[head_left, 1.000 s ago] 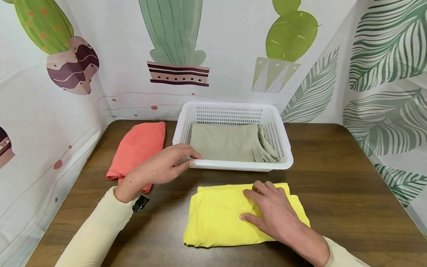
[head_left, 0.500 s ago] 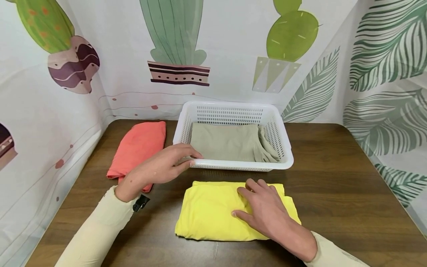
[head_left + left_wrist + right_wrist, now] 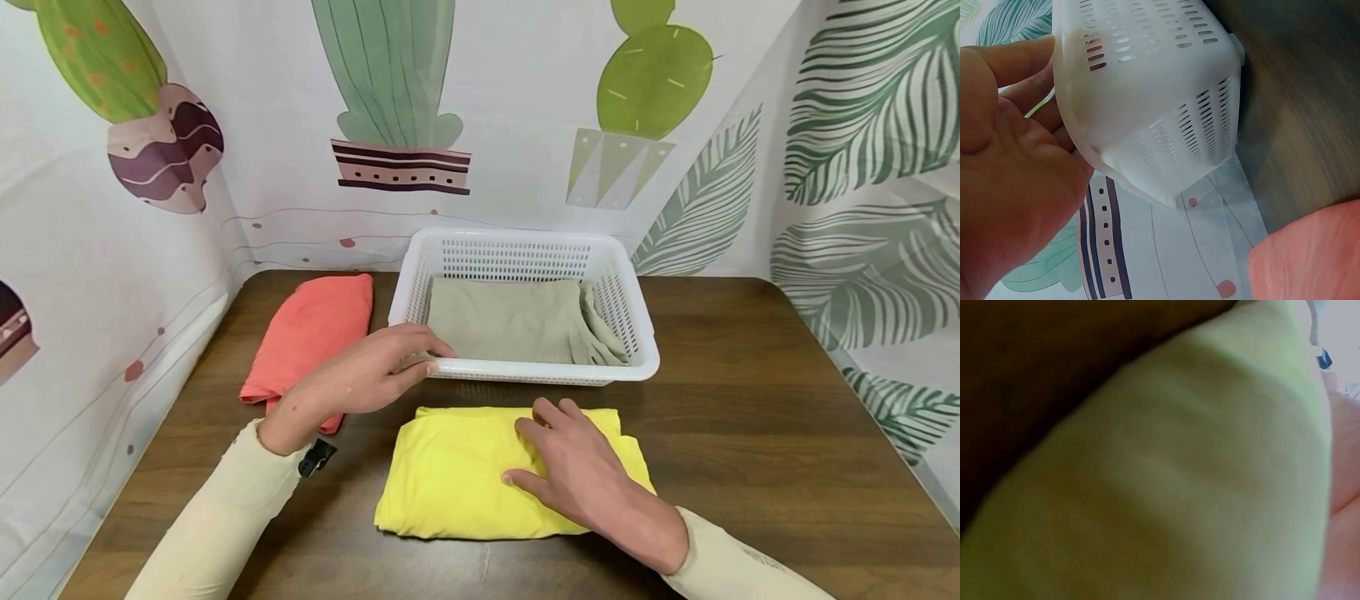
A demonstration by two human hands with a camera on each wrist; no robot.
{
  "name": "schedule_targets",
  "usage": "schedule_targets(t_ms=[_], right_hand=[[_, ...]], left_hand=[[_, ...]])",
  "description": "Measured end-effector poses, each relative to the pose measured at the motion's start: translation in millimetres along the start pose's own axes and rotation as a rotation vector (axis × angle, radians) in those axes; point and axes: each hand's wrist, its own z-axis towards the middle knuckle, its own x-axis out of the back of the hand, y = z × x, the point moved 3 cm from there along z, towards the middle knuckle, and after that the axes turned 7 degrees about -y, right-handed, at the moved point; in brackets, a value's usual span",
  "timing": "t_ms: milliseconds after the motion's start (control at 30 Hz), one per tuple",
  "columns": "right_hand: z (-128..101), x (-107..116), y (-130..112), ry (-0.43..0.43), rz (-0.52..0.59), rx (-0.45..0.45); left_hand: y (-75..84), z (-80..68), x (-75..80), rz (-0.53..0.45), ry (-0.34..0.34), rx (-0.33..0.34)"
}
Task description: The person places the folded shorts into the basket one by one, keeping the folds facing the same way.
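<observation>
My left hand (image 3: 375,371) holds the near-left corner of a white plastic basket (image 3: 525,369), its thumb outside the rim and its fingers over the inner side. The left wrist view shows the thumb right at the rim of the slotted basket wall (image 3: 1147,119). Inside the basket lies a folded grey-green cloth (image 3: 502,321). In front of it, a folded yellow cloth (image 3: 450,479) lies flat on the table. My right hand (image 3: 573,467) rests on the right half of this cloth with loosely bent, spread fingers. Yellow fabric (image 3: 1166,475) fills most of the right wrist view, blurred.
A folded coral-red cloth (image 3: 315,325) lies at the table's back left, partly behind my left forearm. The brown wooden table (image 3: 750,417) reaches back to a hanging sheet (image 3: 525,100) printed with cacti, just behind the basket.
The yellow cloth has slid left and slightly away from me, with my right hand moving along on top of it. My left hand and the basket have stayed in place.
</observation>
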Motion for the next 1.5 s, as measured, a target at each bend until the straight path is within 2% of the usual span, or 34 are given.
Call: schedule_targets(t_ms=[567, 1067, 1500], right_hand=[[-2.2, -1.9, -0.3, 0.007, -0.006, 0.025], [-2.6, -2.3, -1.6, -0.051, -0.037, 0.048], [-4.0, -2.3, -3.0, -0.050, -0.033, 0.043]], left_hand=[[-0.4, -1.1, -1.0, 0.007, -0.001, -0.010], [-0.2, -0.2, -2.3, 0.012, 0.010, 0.003], [0.4, -1.0, -2.3, 0.019, 0.009, 0.008]])
